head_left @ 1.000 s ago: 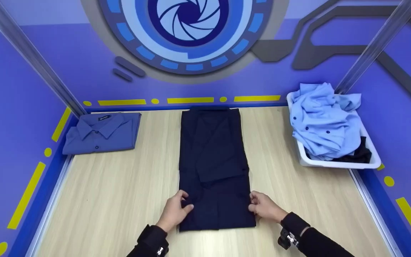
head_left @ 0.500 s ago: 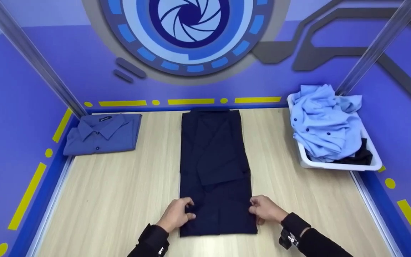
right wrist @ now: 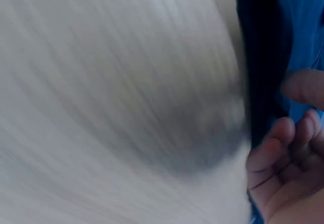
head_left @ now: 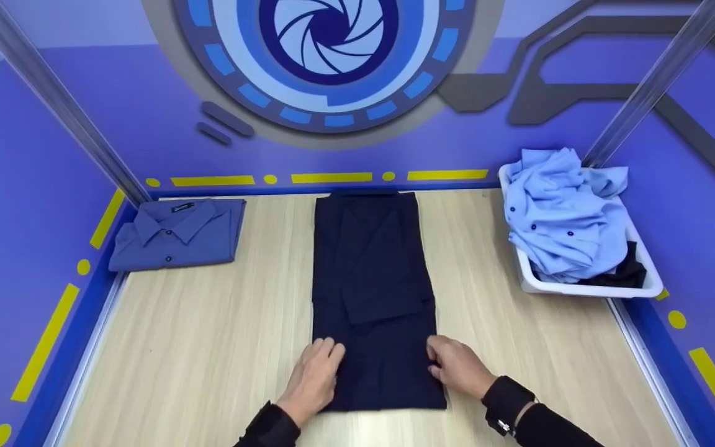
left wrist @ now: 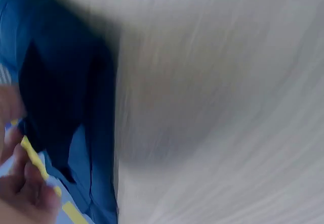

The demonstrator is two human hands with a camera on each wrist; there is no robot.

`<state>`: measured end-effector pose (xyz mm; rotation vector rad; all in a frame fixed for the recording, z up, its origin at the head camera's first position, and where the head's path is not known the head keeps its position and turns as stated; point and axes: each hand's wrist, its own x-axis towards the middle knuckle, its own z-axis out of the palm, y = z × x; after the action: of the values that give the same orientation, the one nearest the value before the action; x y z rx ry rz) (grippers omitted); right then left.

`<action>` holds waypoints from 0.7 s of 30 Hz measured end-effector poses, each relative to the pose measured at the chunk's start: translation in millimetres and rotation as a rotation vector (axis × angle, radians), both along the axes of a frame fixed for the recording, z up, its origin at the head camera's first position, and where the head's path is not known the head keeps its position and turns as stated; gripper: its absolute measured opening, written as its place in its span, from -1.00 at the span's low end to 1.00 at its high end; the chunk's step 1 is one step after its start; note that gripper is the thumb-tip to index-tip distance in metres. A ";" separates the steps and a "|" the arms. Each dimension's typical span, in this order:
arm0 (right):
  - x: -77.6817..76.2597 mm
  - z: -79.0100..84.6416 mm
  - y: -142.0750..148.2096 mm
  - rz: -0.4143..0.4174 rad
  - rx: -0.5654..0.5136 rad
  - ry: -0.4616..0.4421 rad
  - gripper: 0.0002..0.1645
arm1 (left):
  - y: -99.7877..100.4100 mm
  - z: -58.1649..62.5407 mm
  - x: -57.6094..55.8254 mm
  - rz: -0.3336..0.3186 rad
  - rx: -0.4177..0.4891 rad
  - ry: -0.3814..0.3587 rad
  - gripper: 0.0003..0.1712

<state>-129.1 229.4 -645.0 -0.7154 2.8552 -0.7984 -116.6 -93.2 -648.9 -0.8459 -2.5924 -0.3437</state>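
A long, narrow folded dark navy shirt (head_left: 376,261) lies in the middle of the table in the head view, one sleeve laid slantwise along it. At its lower left edge my left hand (head_left: 315,375) pinches the fabric, fingers bent over the top. My right hand (head_left: 460,365) grips the opposite edge with curled fingers. In the left wrist view the shirt's side (left wrist: 61,92) bunches up beside the left hand (left wrist: 28,183). The right wrist view shows the right hand (right wrist: 293,153) with bent fingers and thumb at the cloth; the exact contact is partly hidden.
A folded blue-grey shirt (head_left: 177,239) sits at the back left of the wooden table (head_left: 208,347). At the back right stands a white basket (head_left: 581,289) heaped with a light blue shirt (head_left: 562,217) and a black cloth (head_left: 621,271). Blue walls (head_left: 53,186) enclose the back and sides.
My left hand has turned over the shirt's left edge, its fingers now on top. The right hand has moved slightly left onto the right edge. The shirt's outline is almost the same.
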 end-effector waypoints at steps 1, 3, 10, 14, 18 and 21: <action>0.9 -0.2 -0.9 0.043 0.000 0.033 -0.67 | -0.5 -0.8 1.3 0.005 0.010 0.028 -0.52; 2.8 0.0 -1.8 0.145 0.009 0.065 -0.71 | -2.3 -1.9 3.5 -0.005 0.043 0.047 -0.57; 7.1 6.9 -0.1 0.358 0.052 -0.028 -0.58 | -13.0 2.3 11.3 -0.224 0.049 -0.255 -0.83; 9.1 11.0 1.0 0.403 0.110 -0.059 -0.24 | -16.9 3.6 16.8 -0.217 -0.027 -0.411 -0.33; 14.1 12.1 0.3 0.420 0.206 -0.083 -0.01 | -15.4 2.5 20.0 -0.180 -0.145 -0.426 0.02; 18.0 10.1 -0.3 0.416 0.254 -0.055 -0.01 | -12.6 1.7 19.0 -0.162 -0.196 -0.410 -0.04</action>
<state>-111.1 229.1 -634.9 -1.1668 2.5539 -0.3810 -97.6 -105.8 -647.2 -1.1635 -2.9786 -0.3415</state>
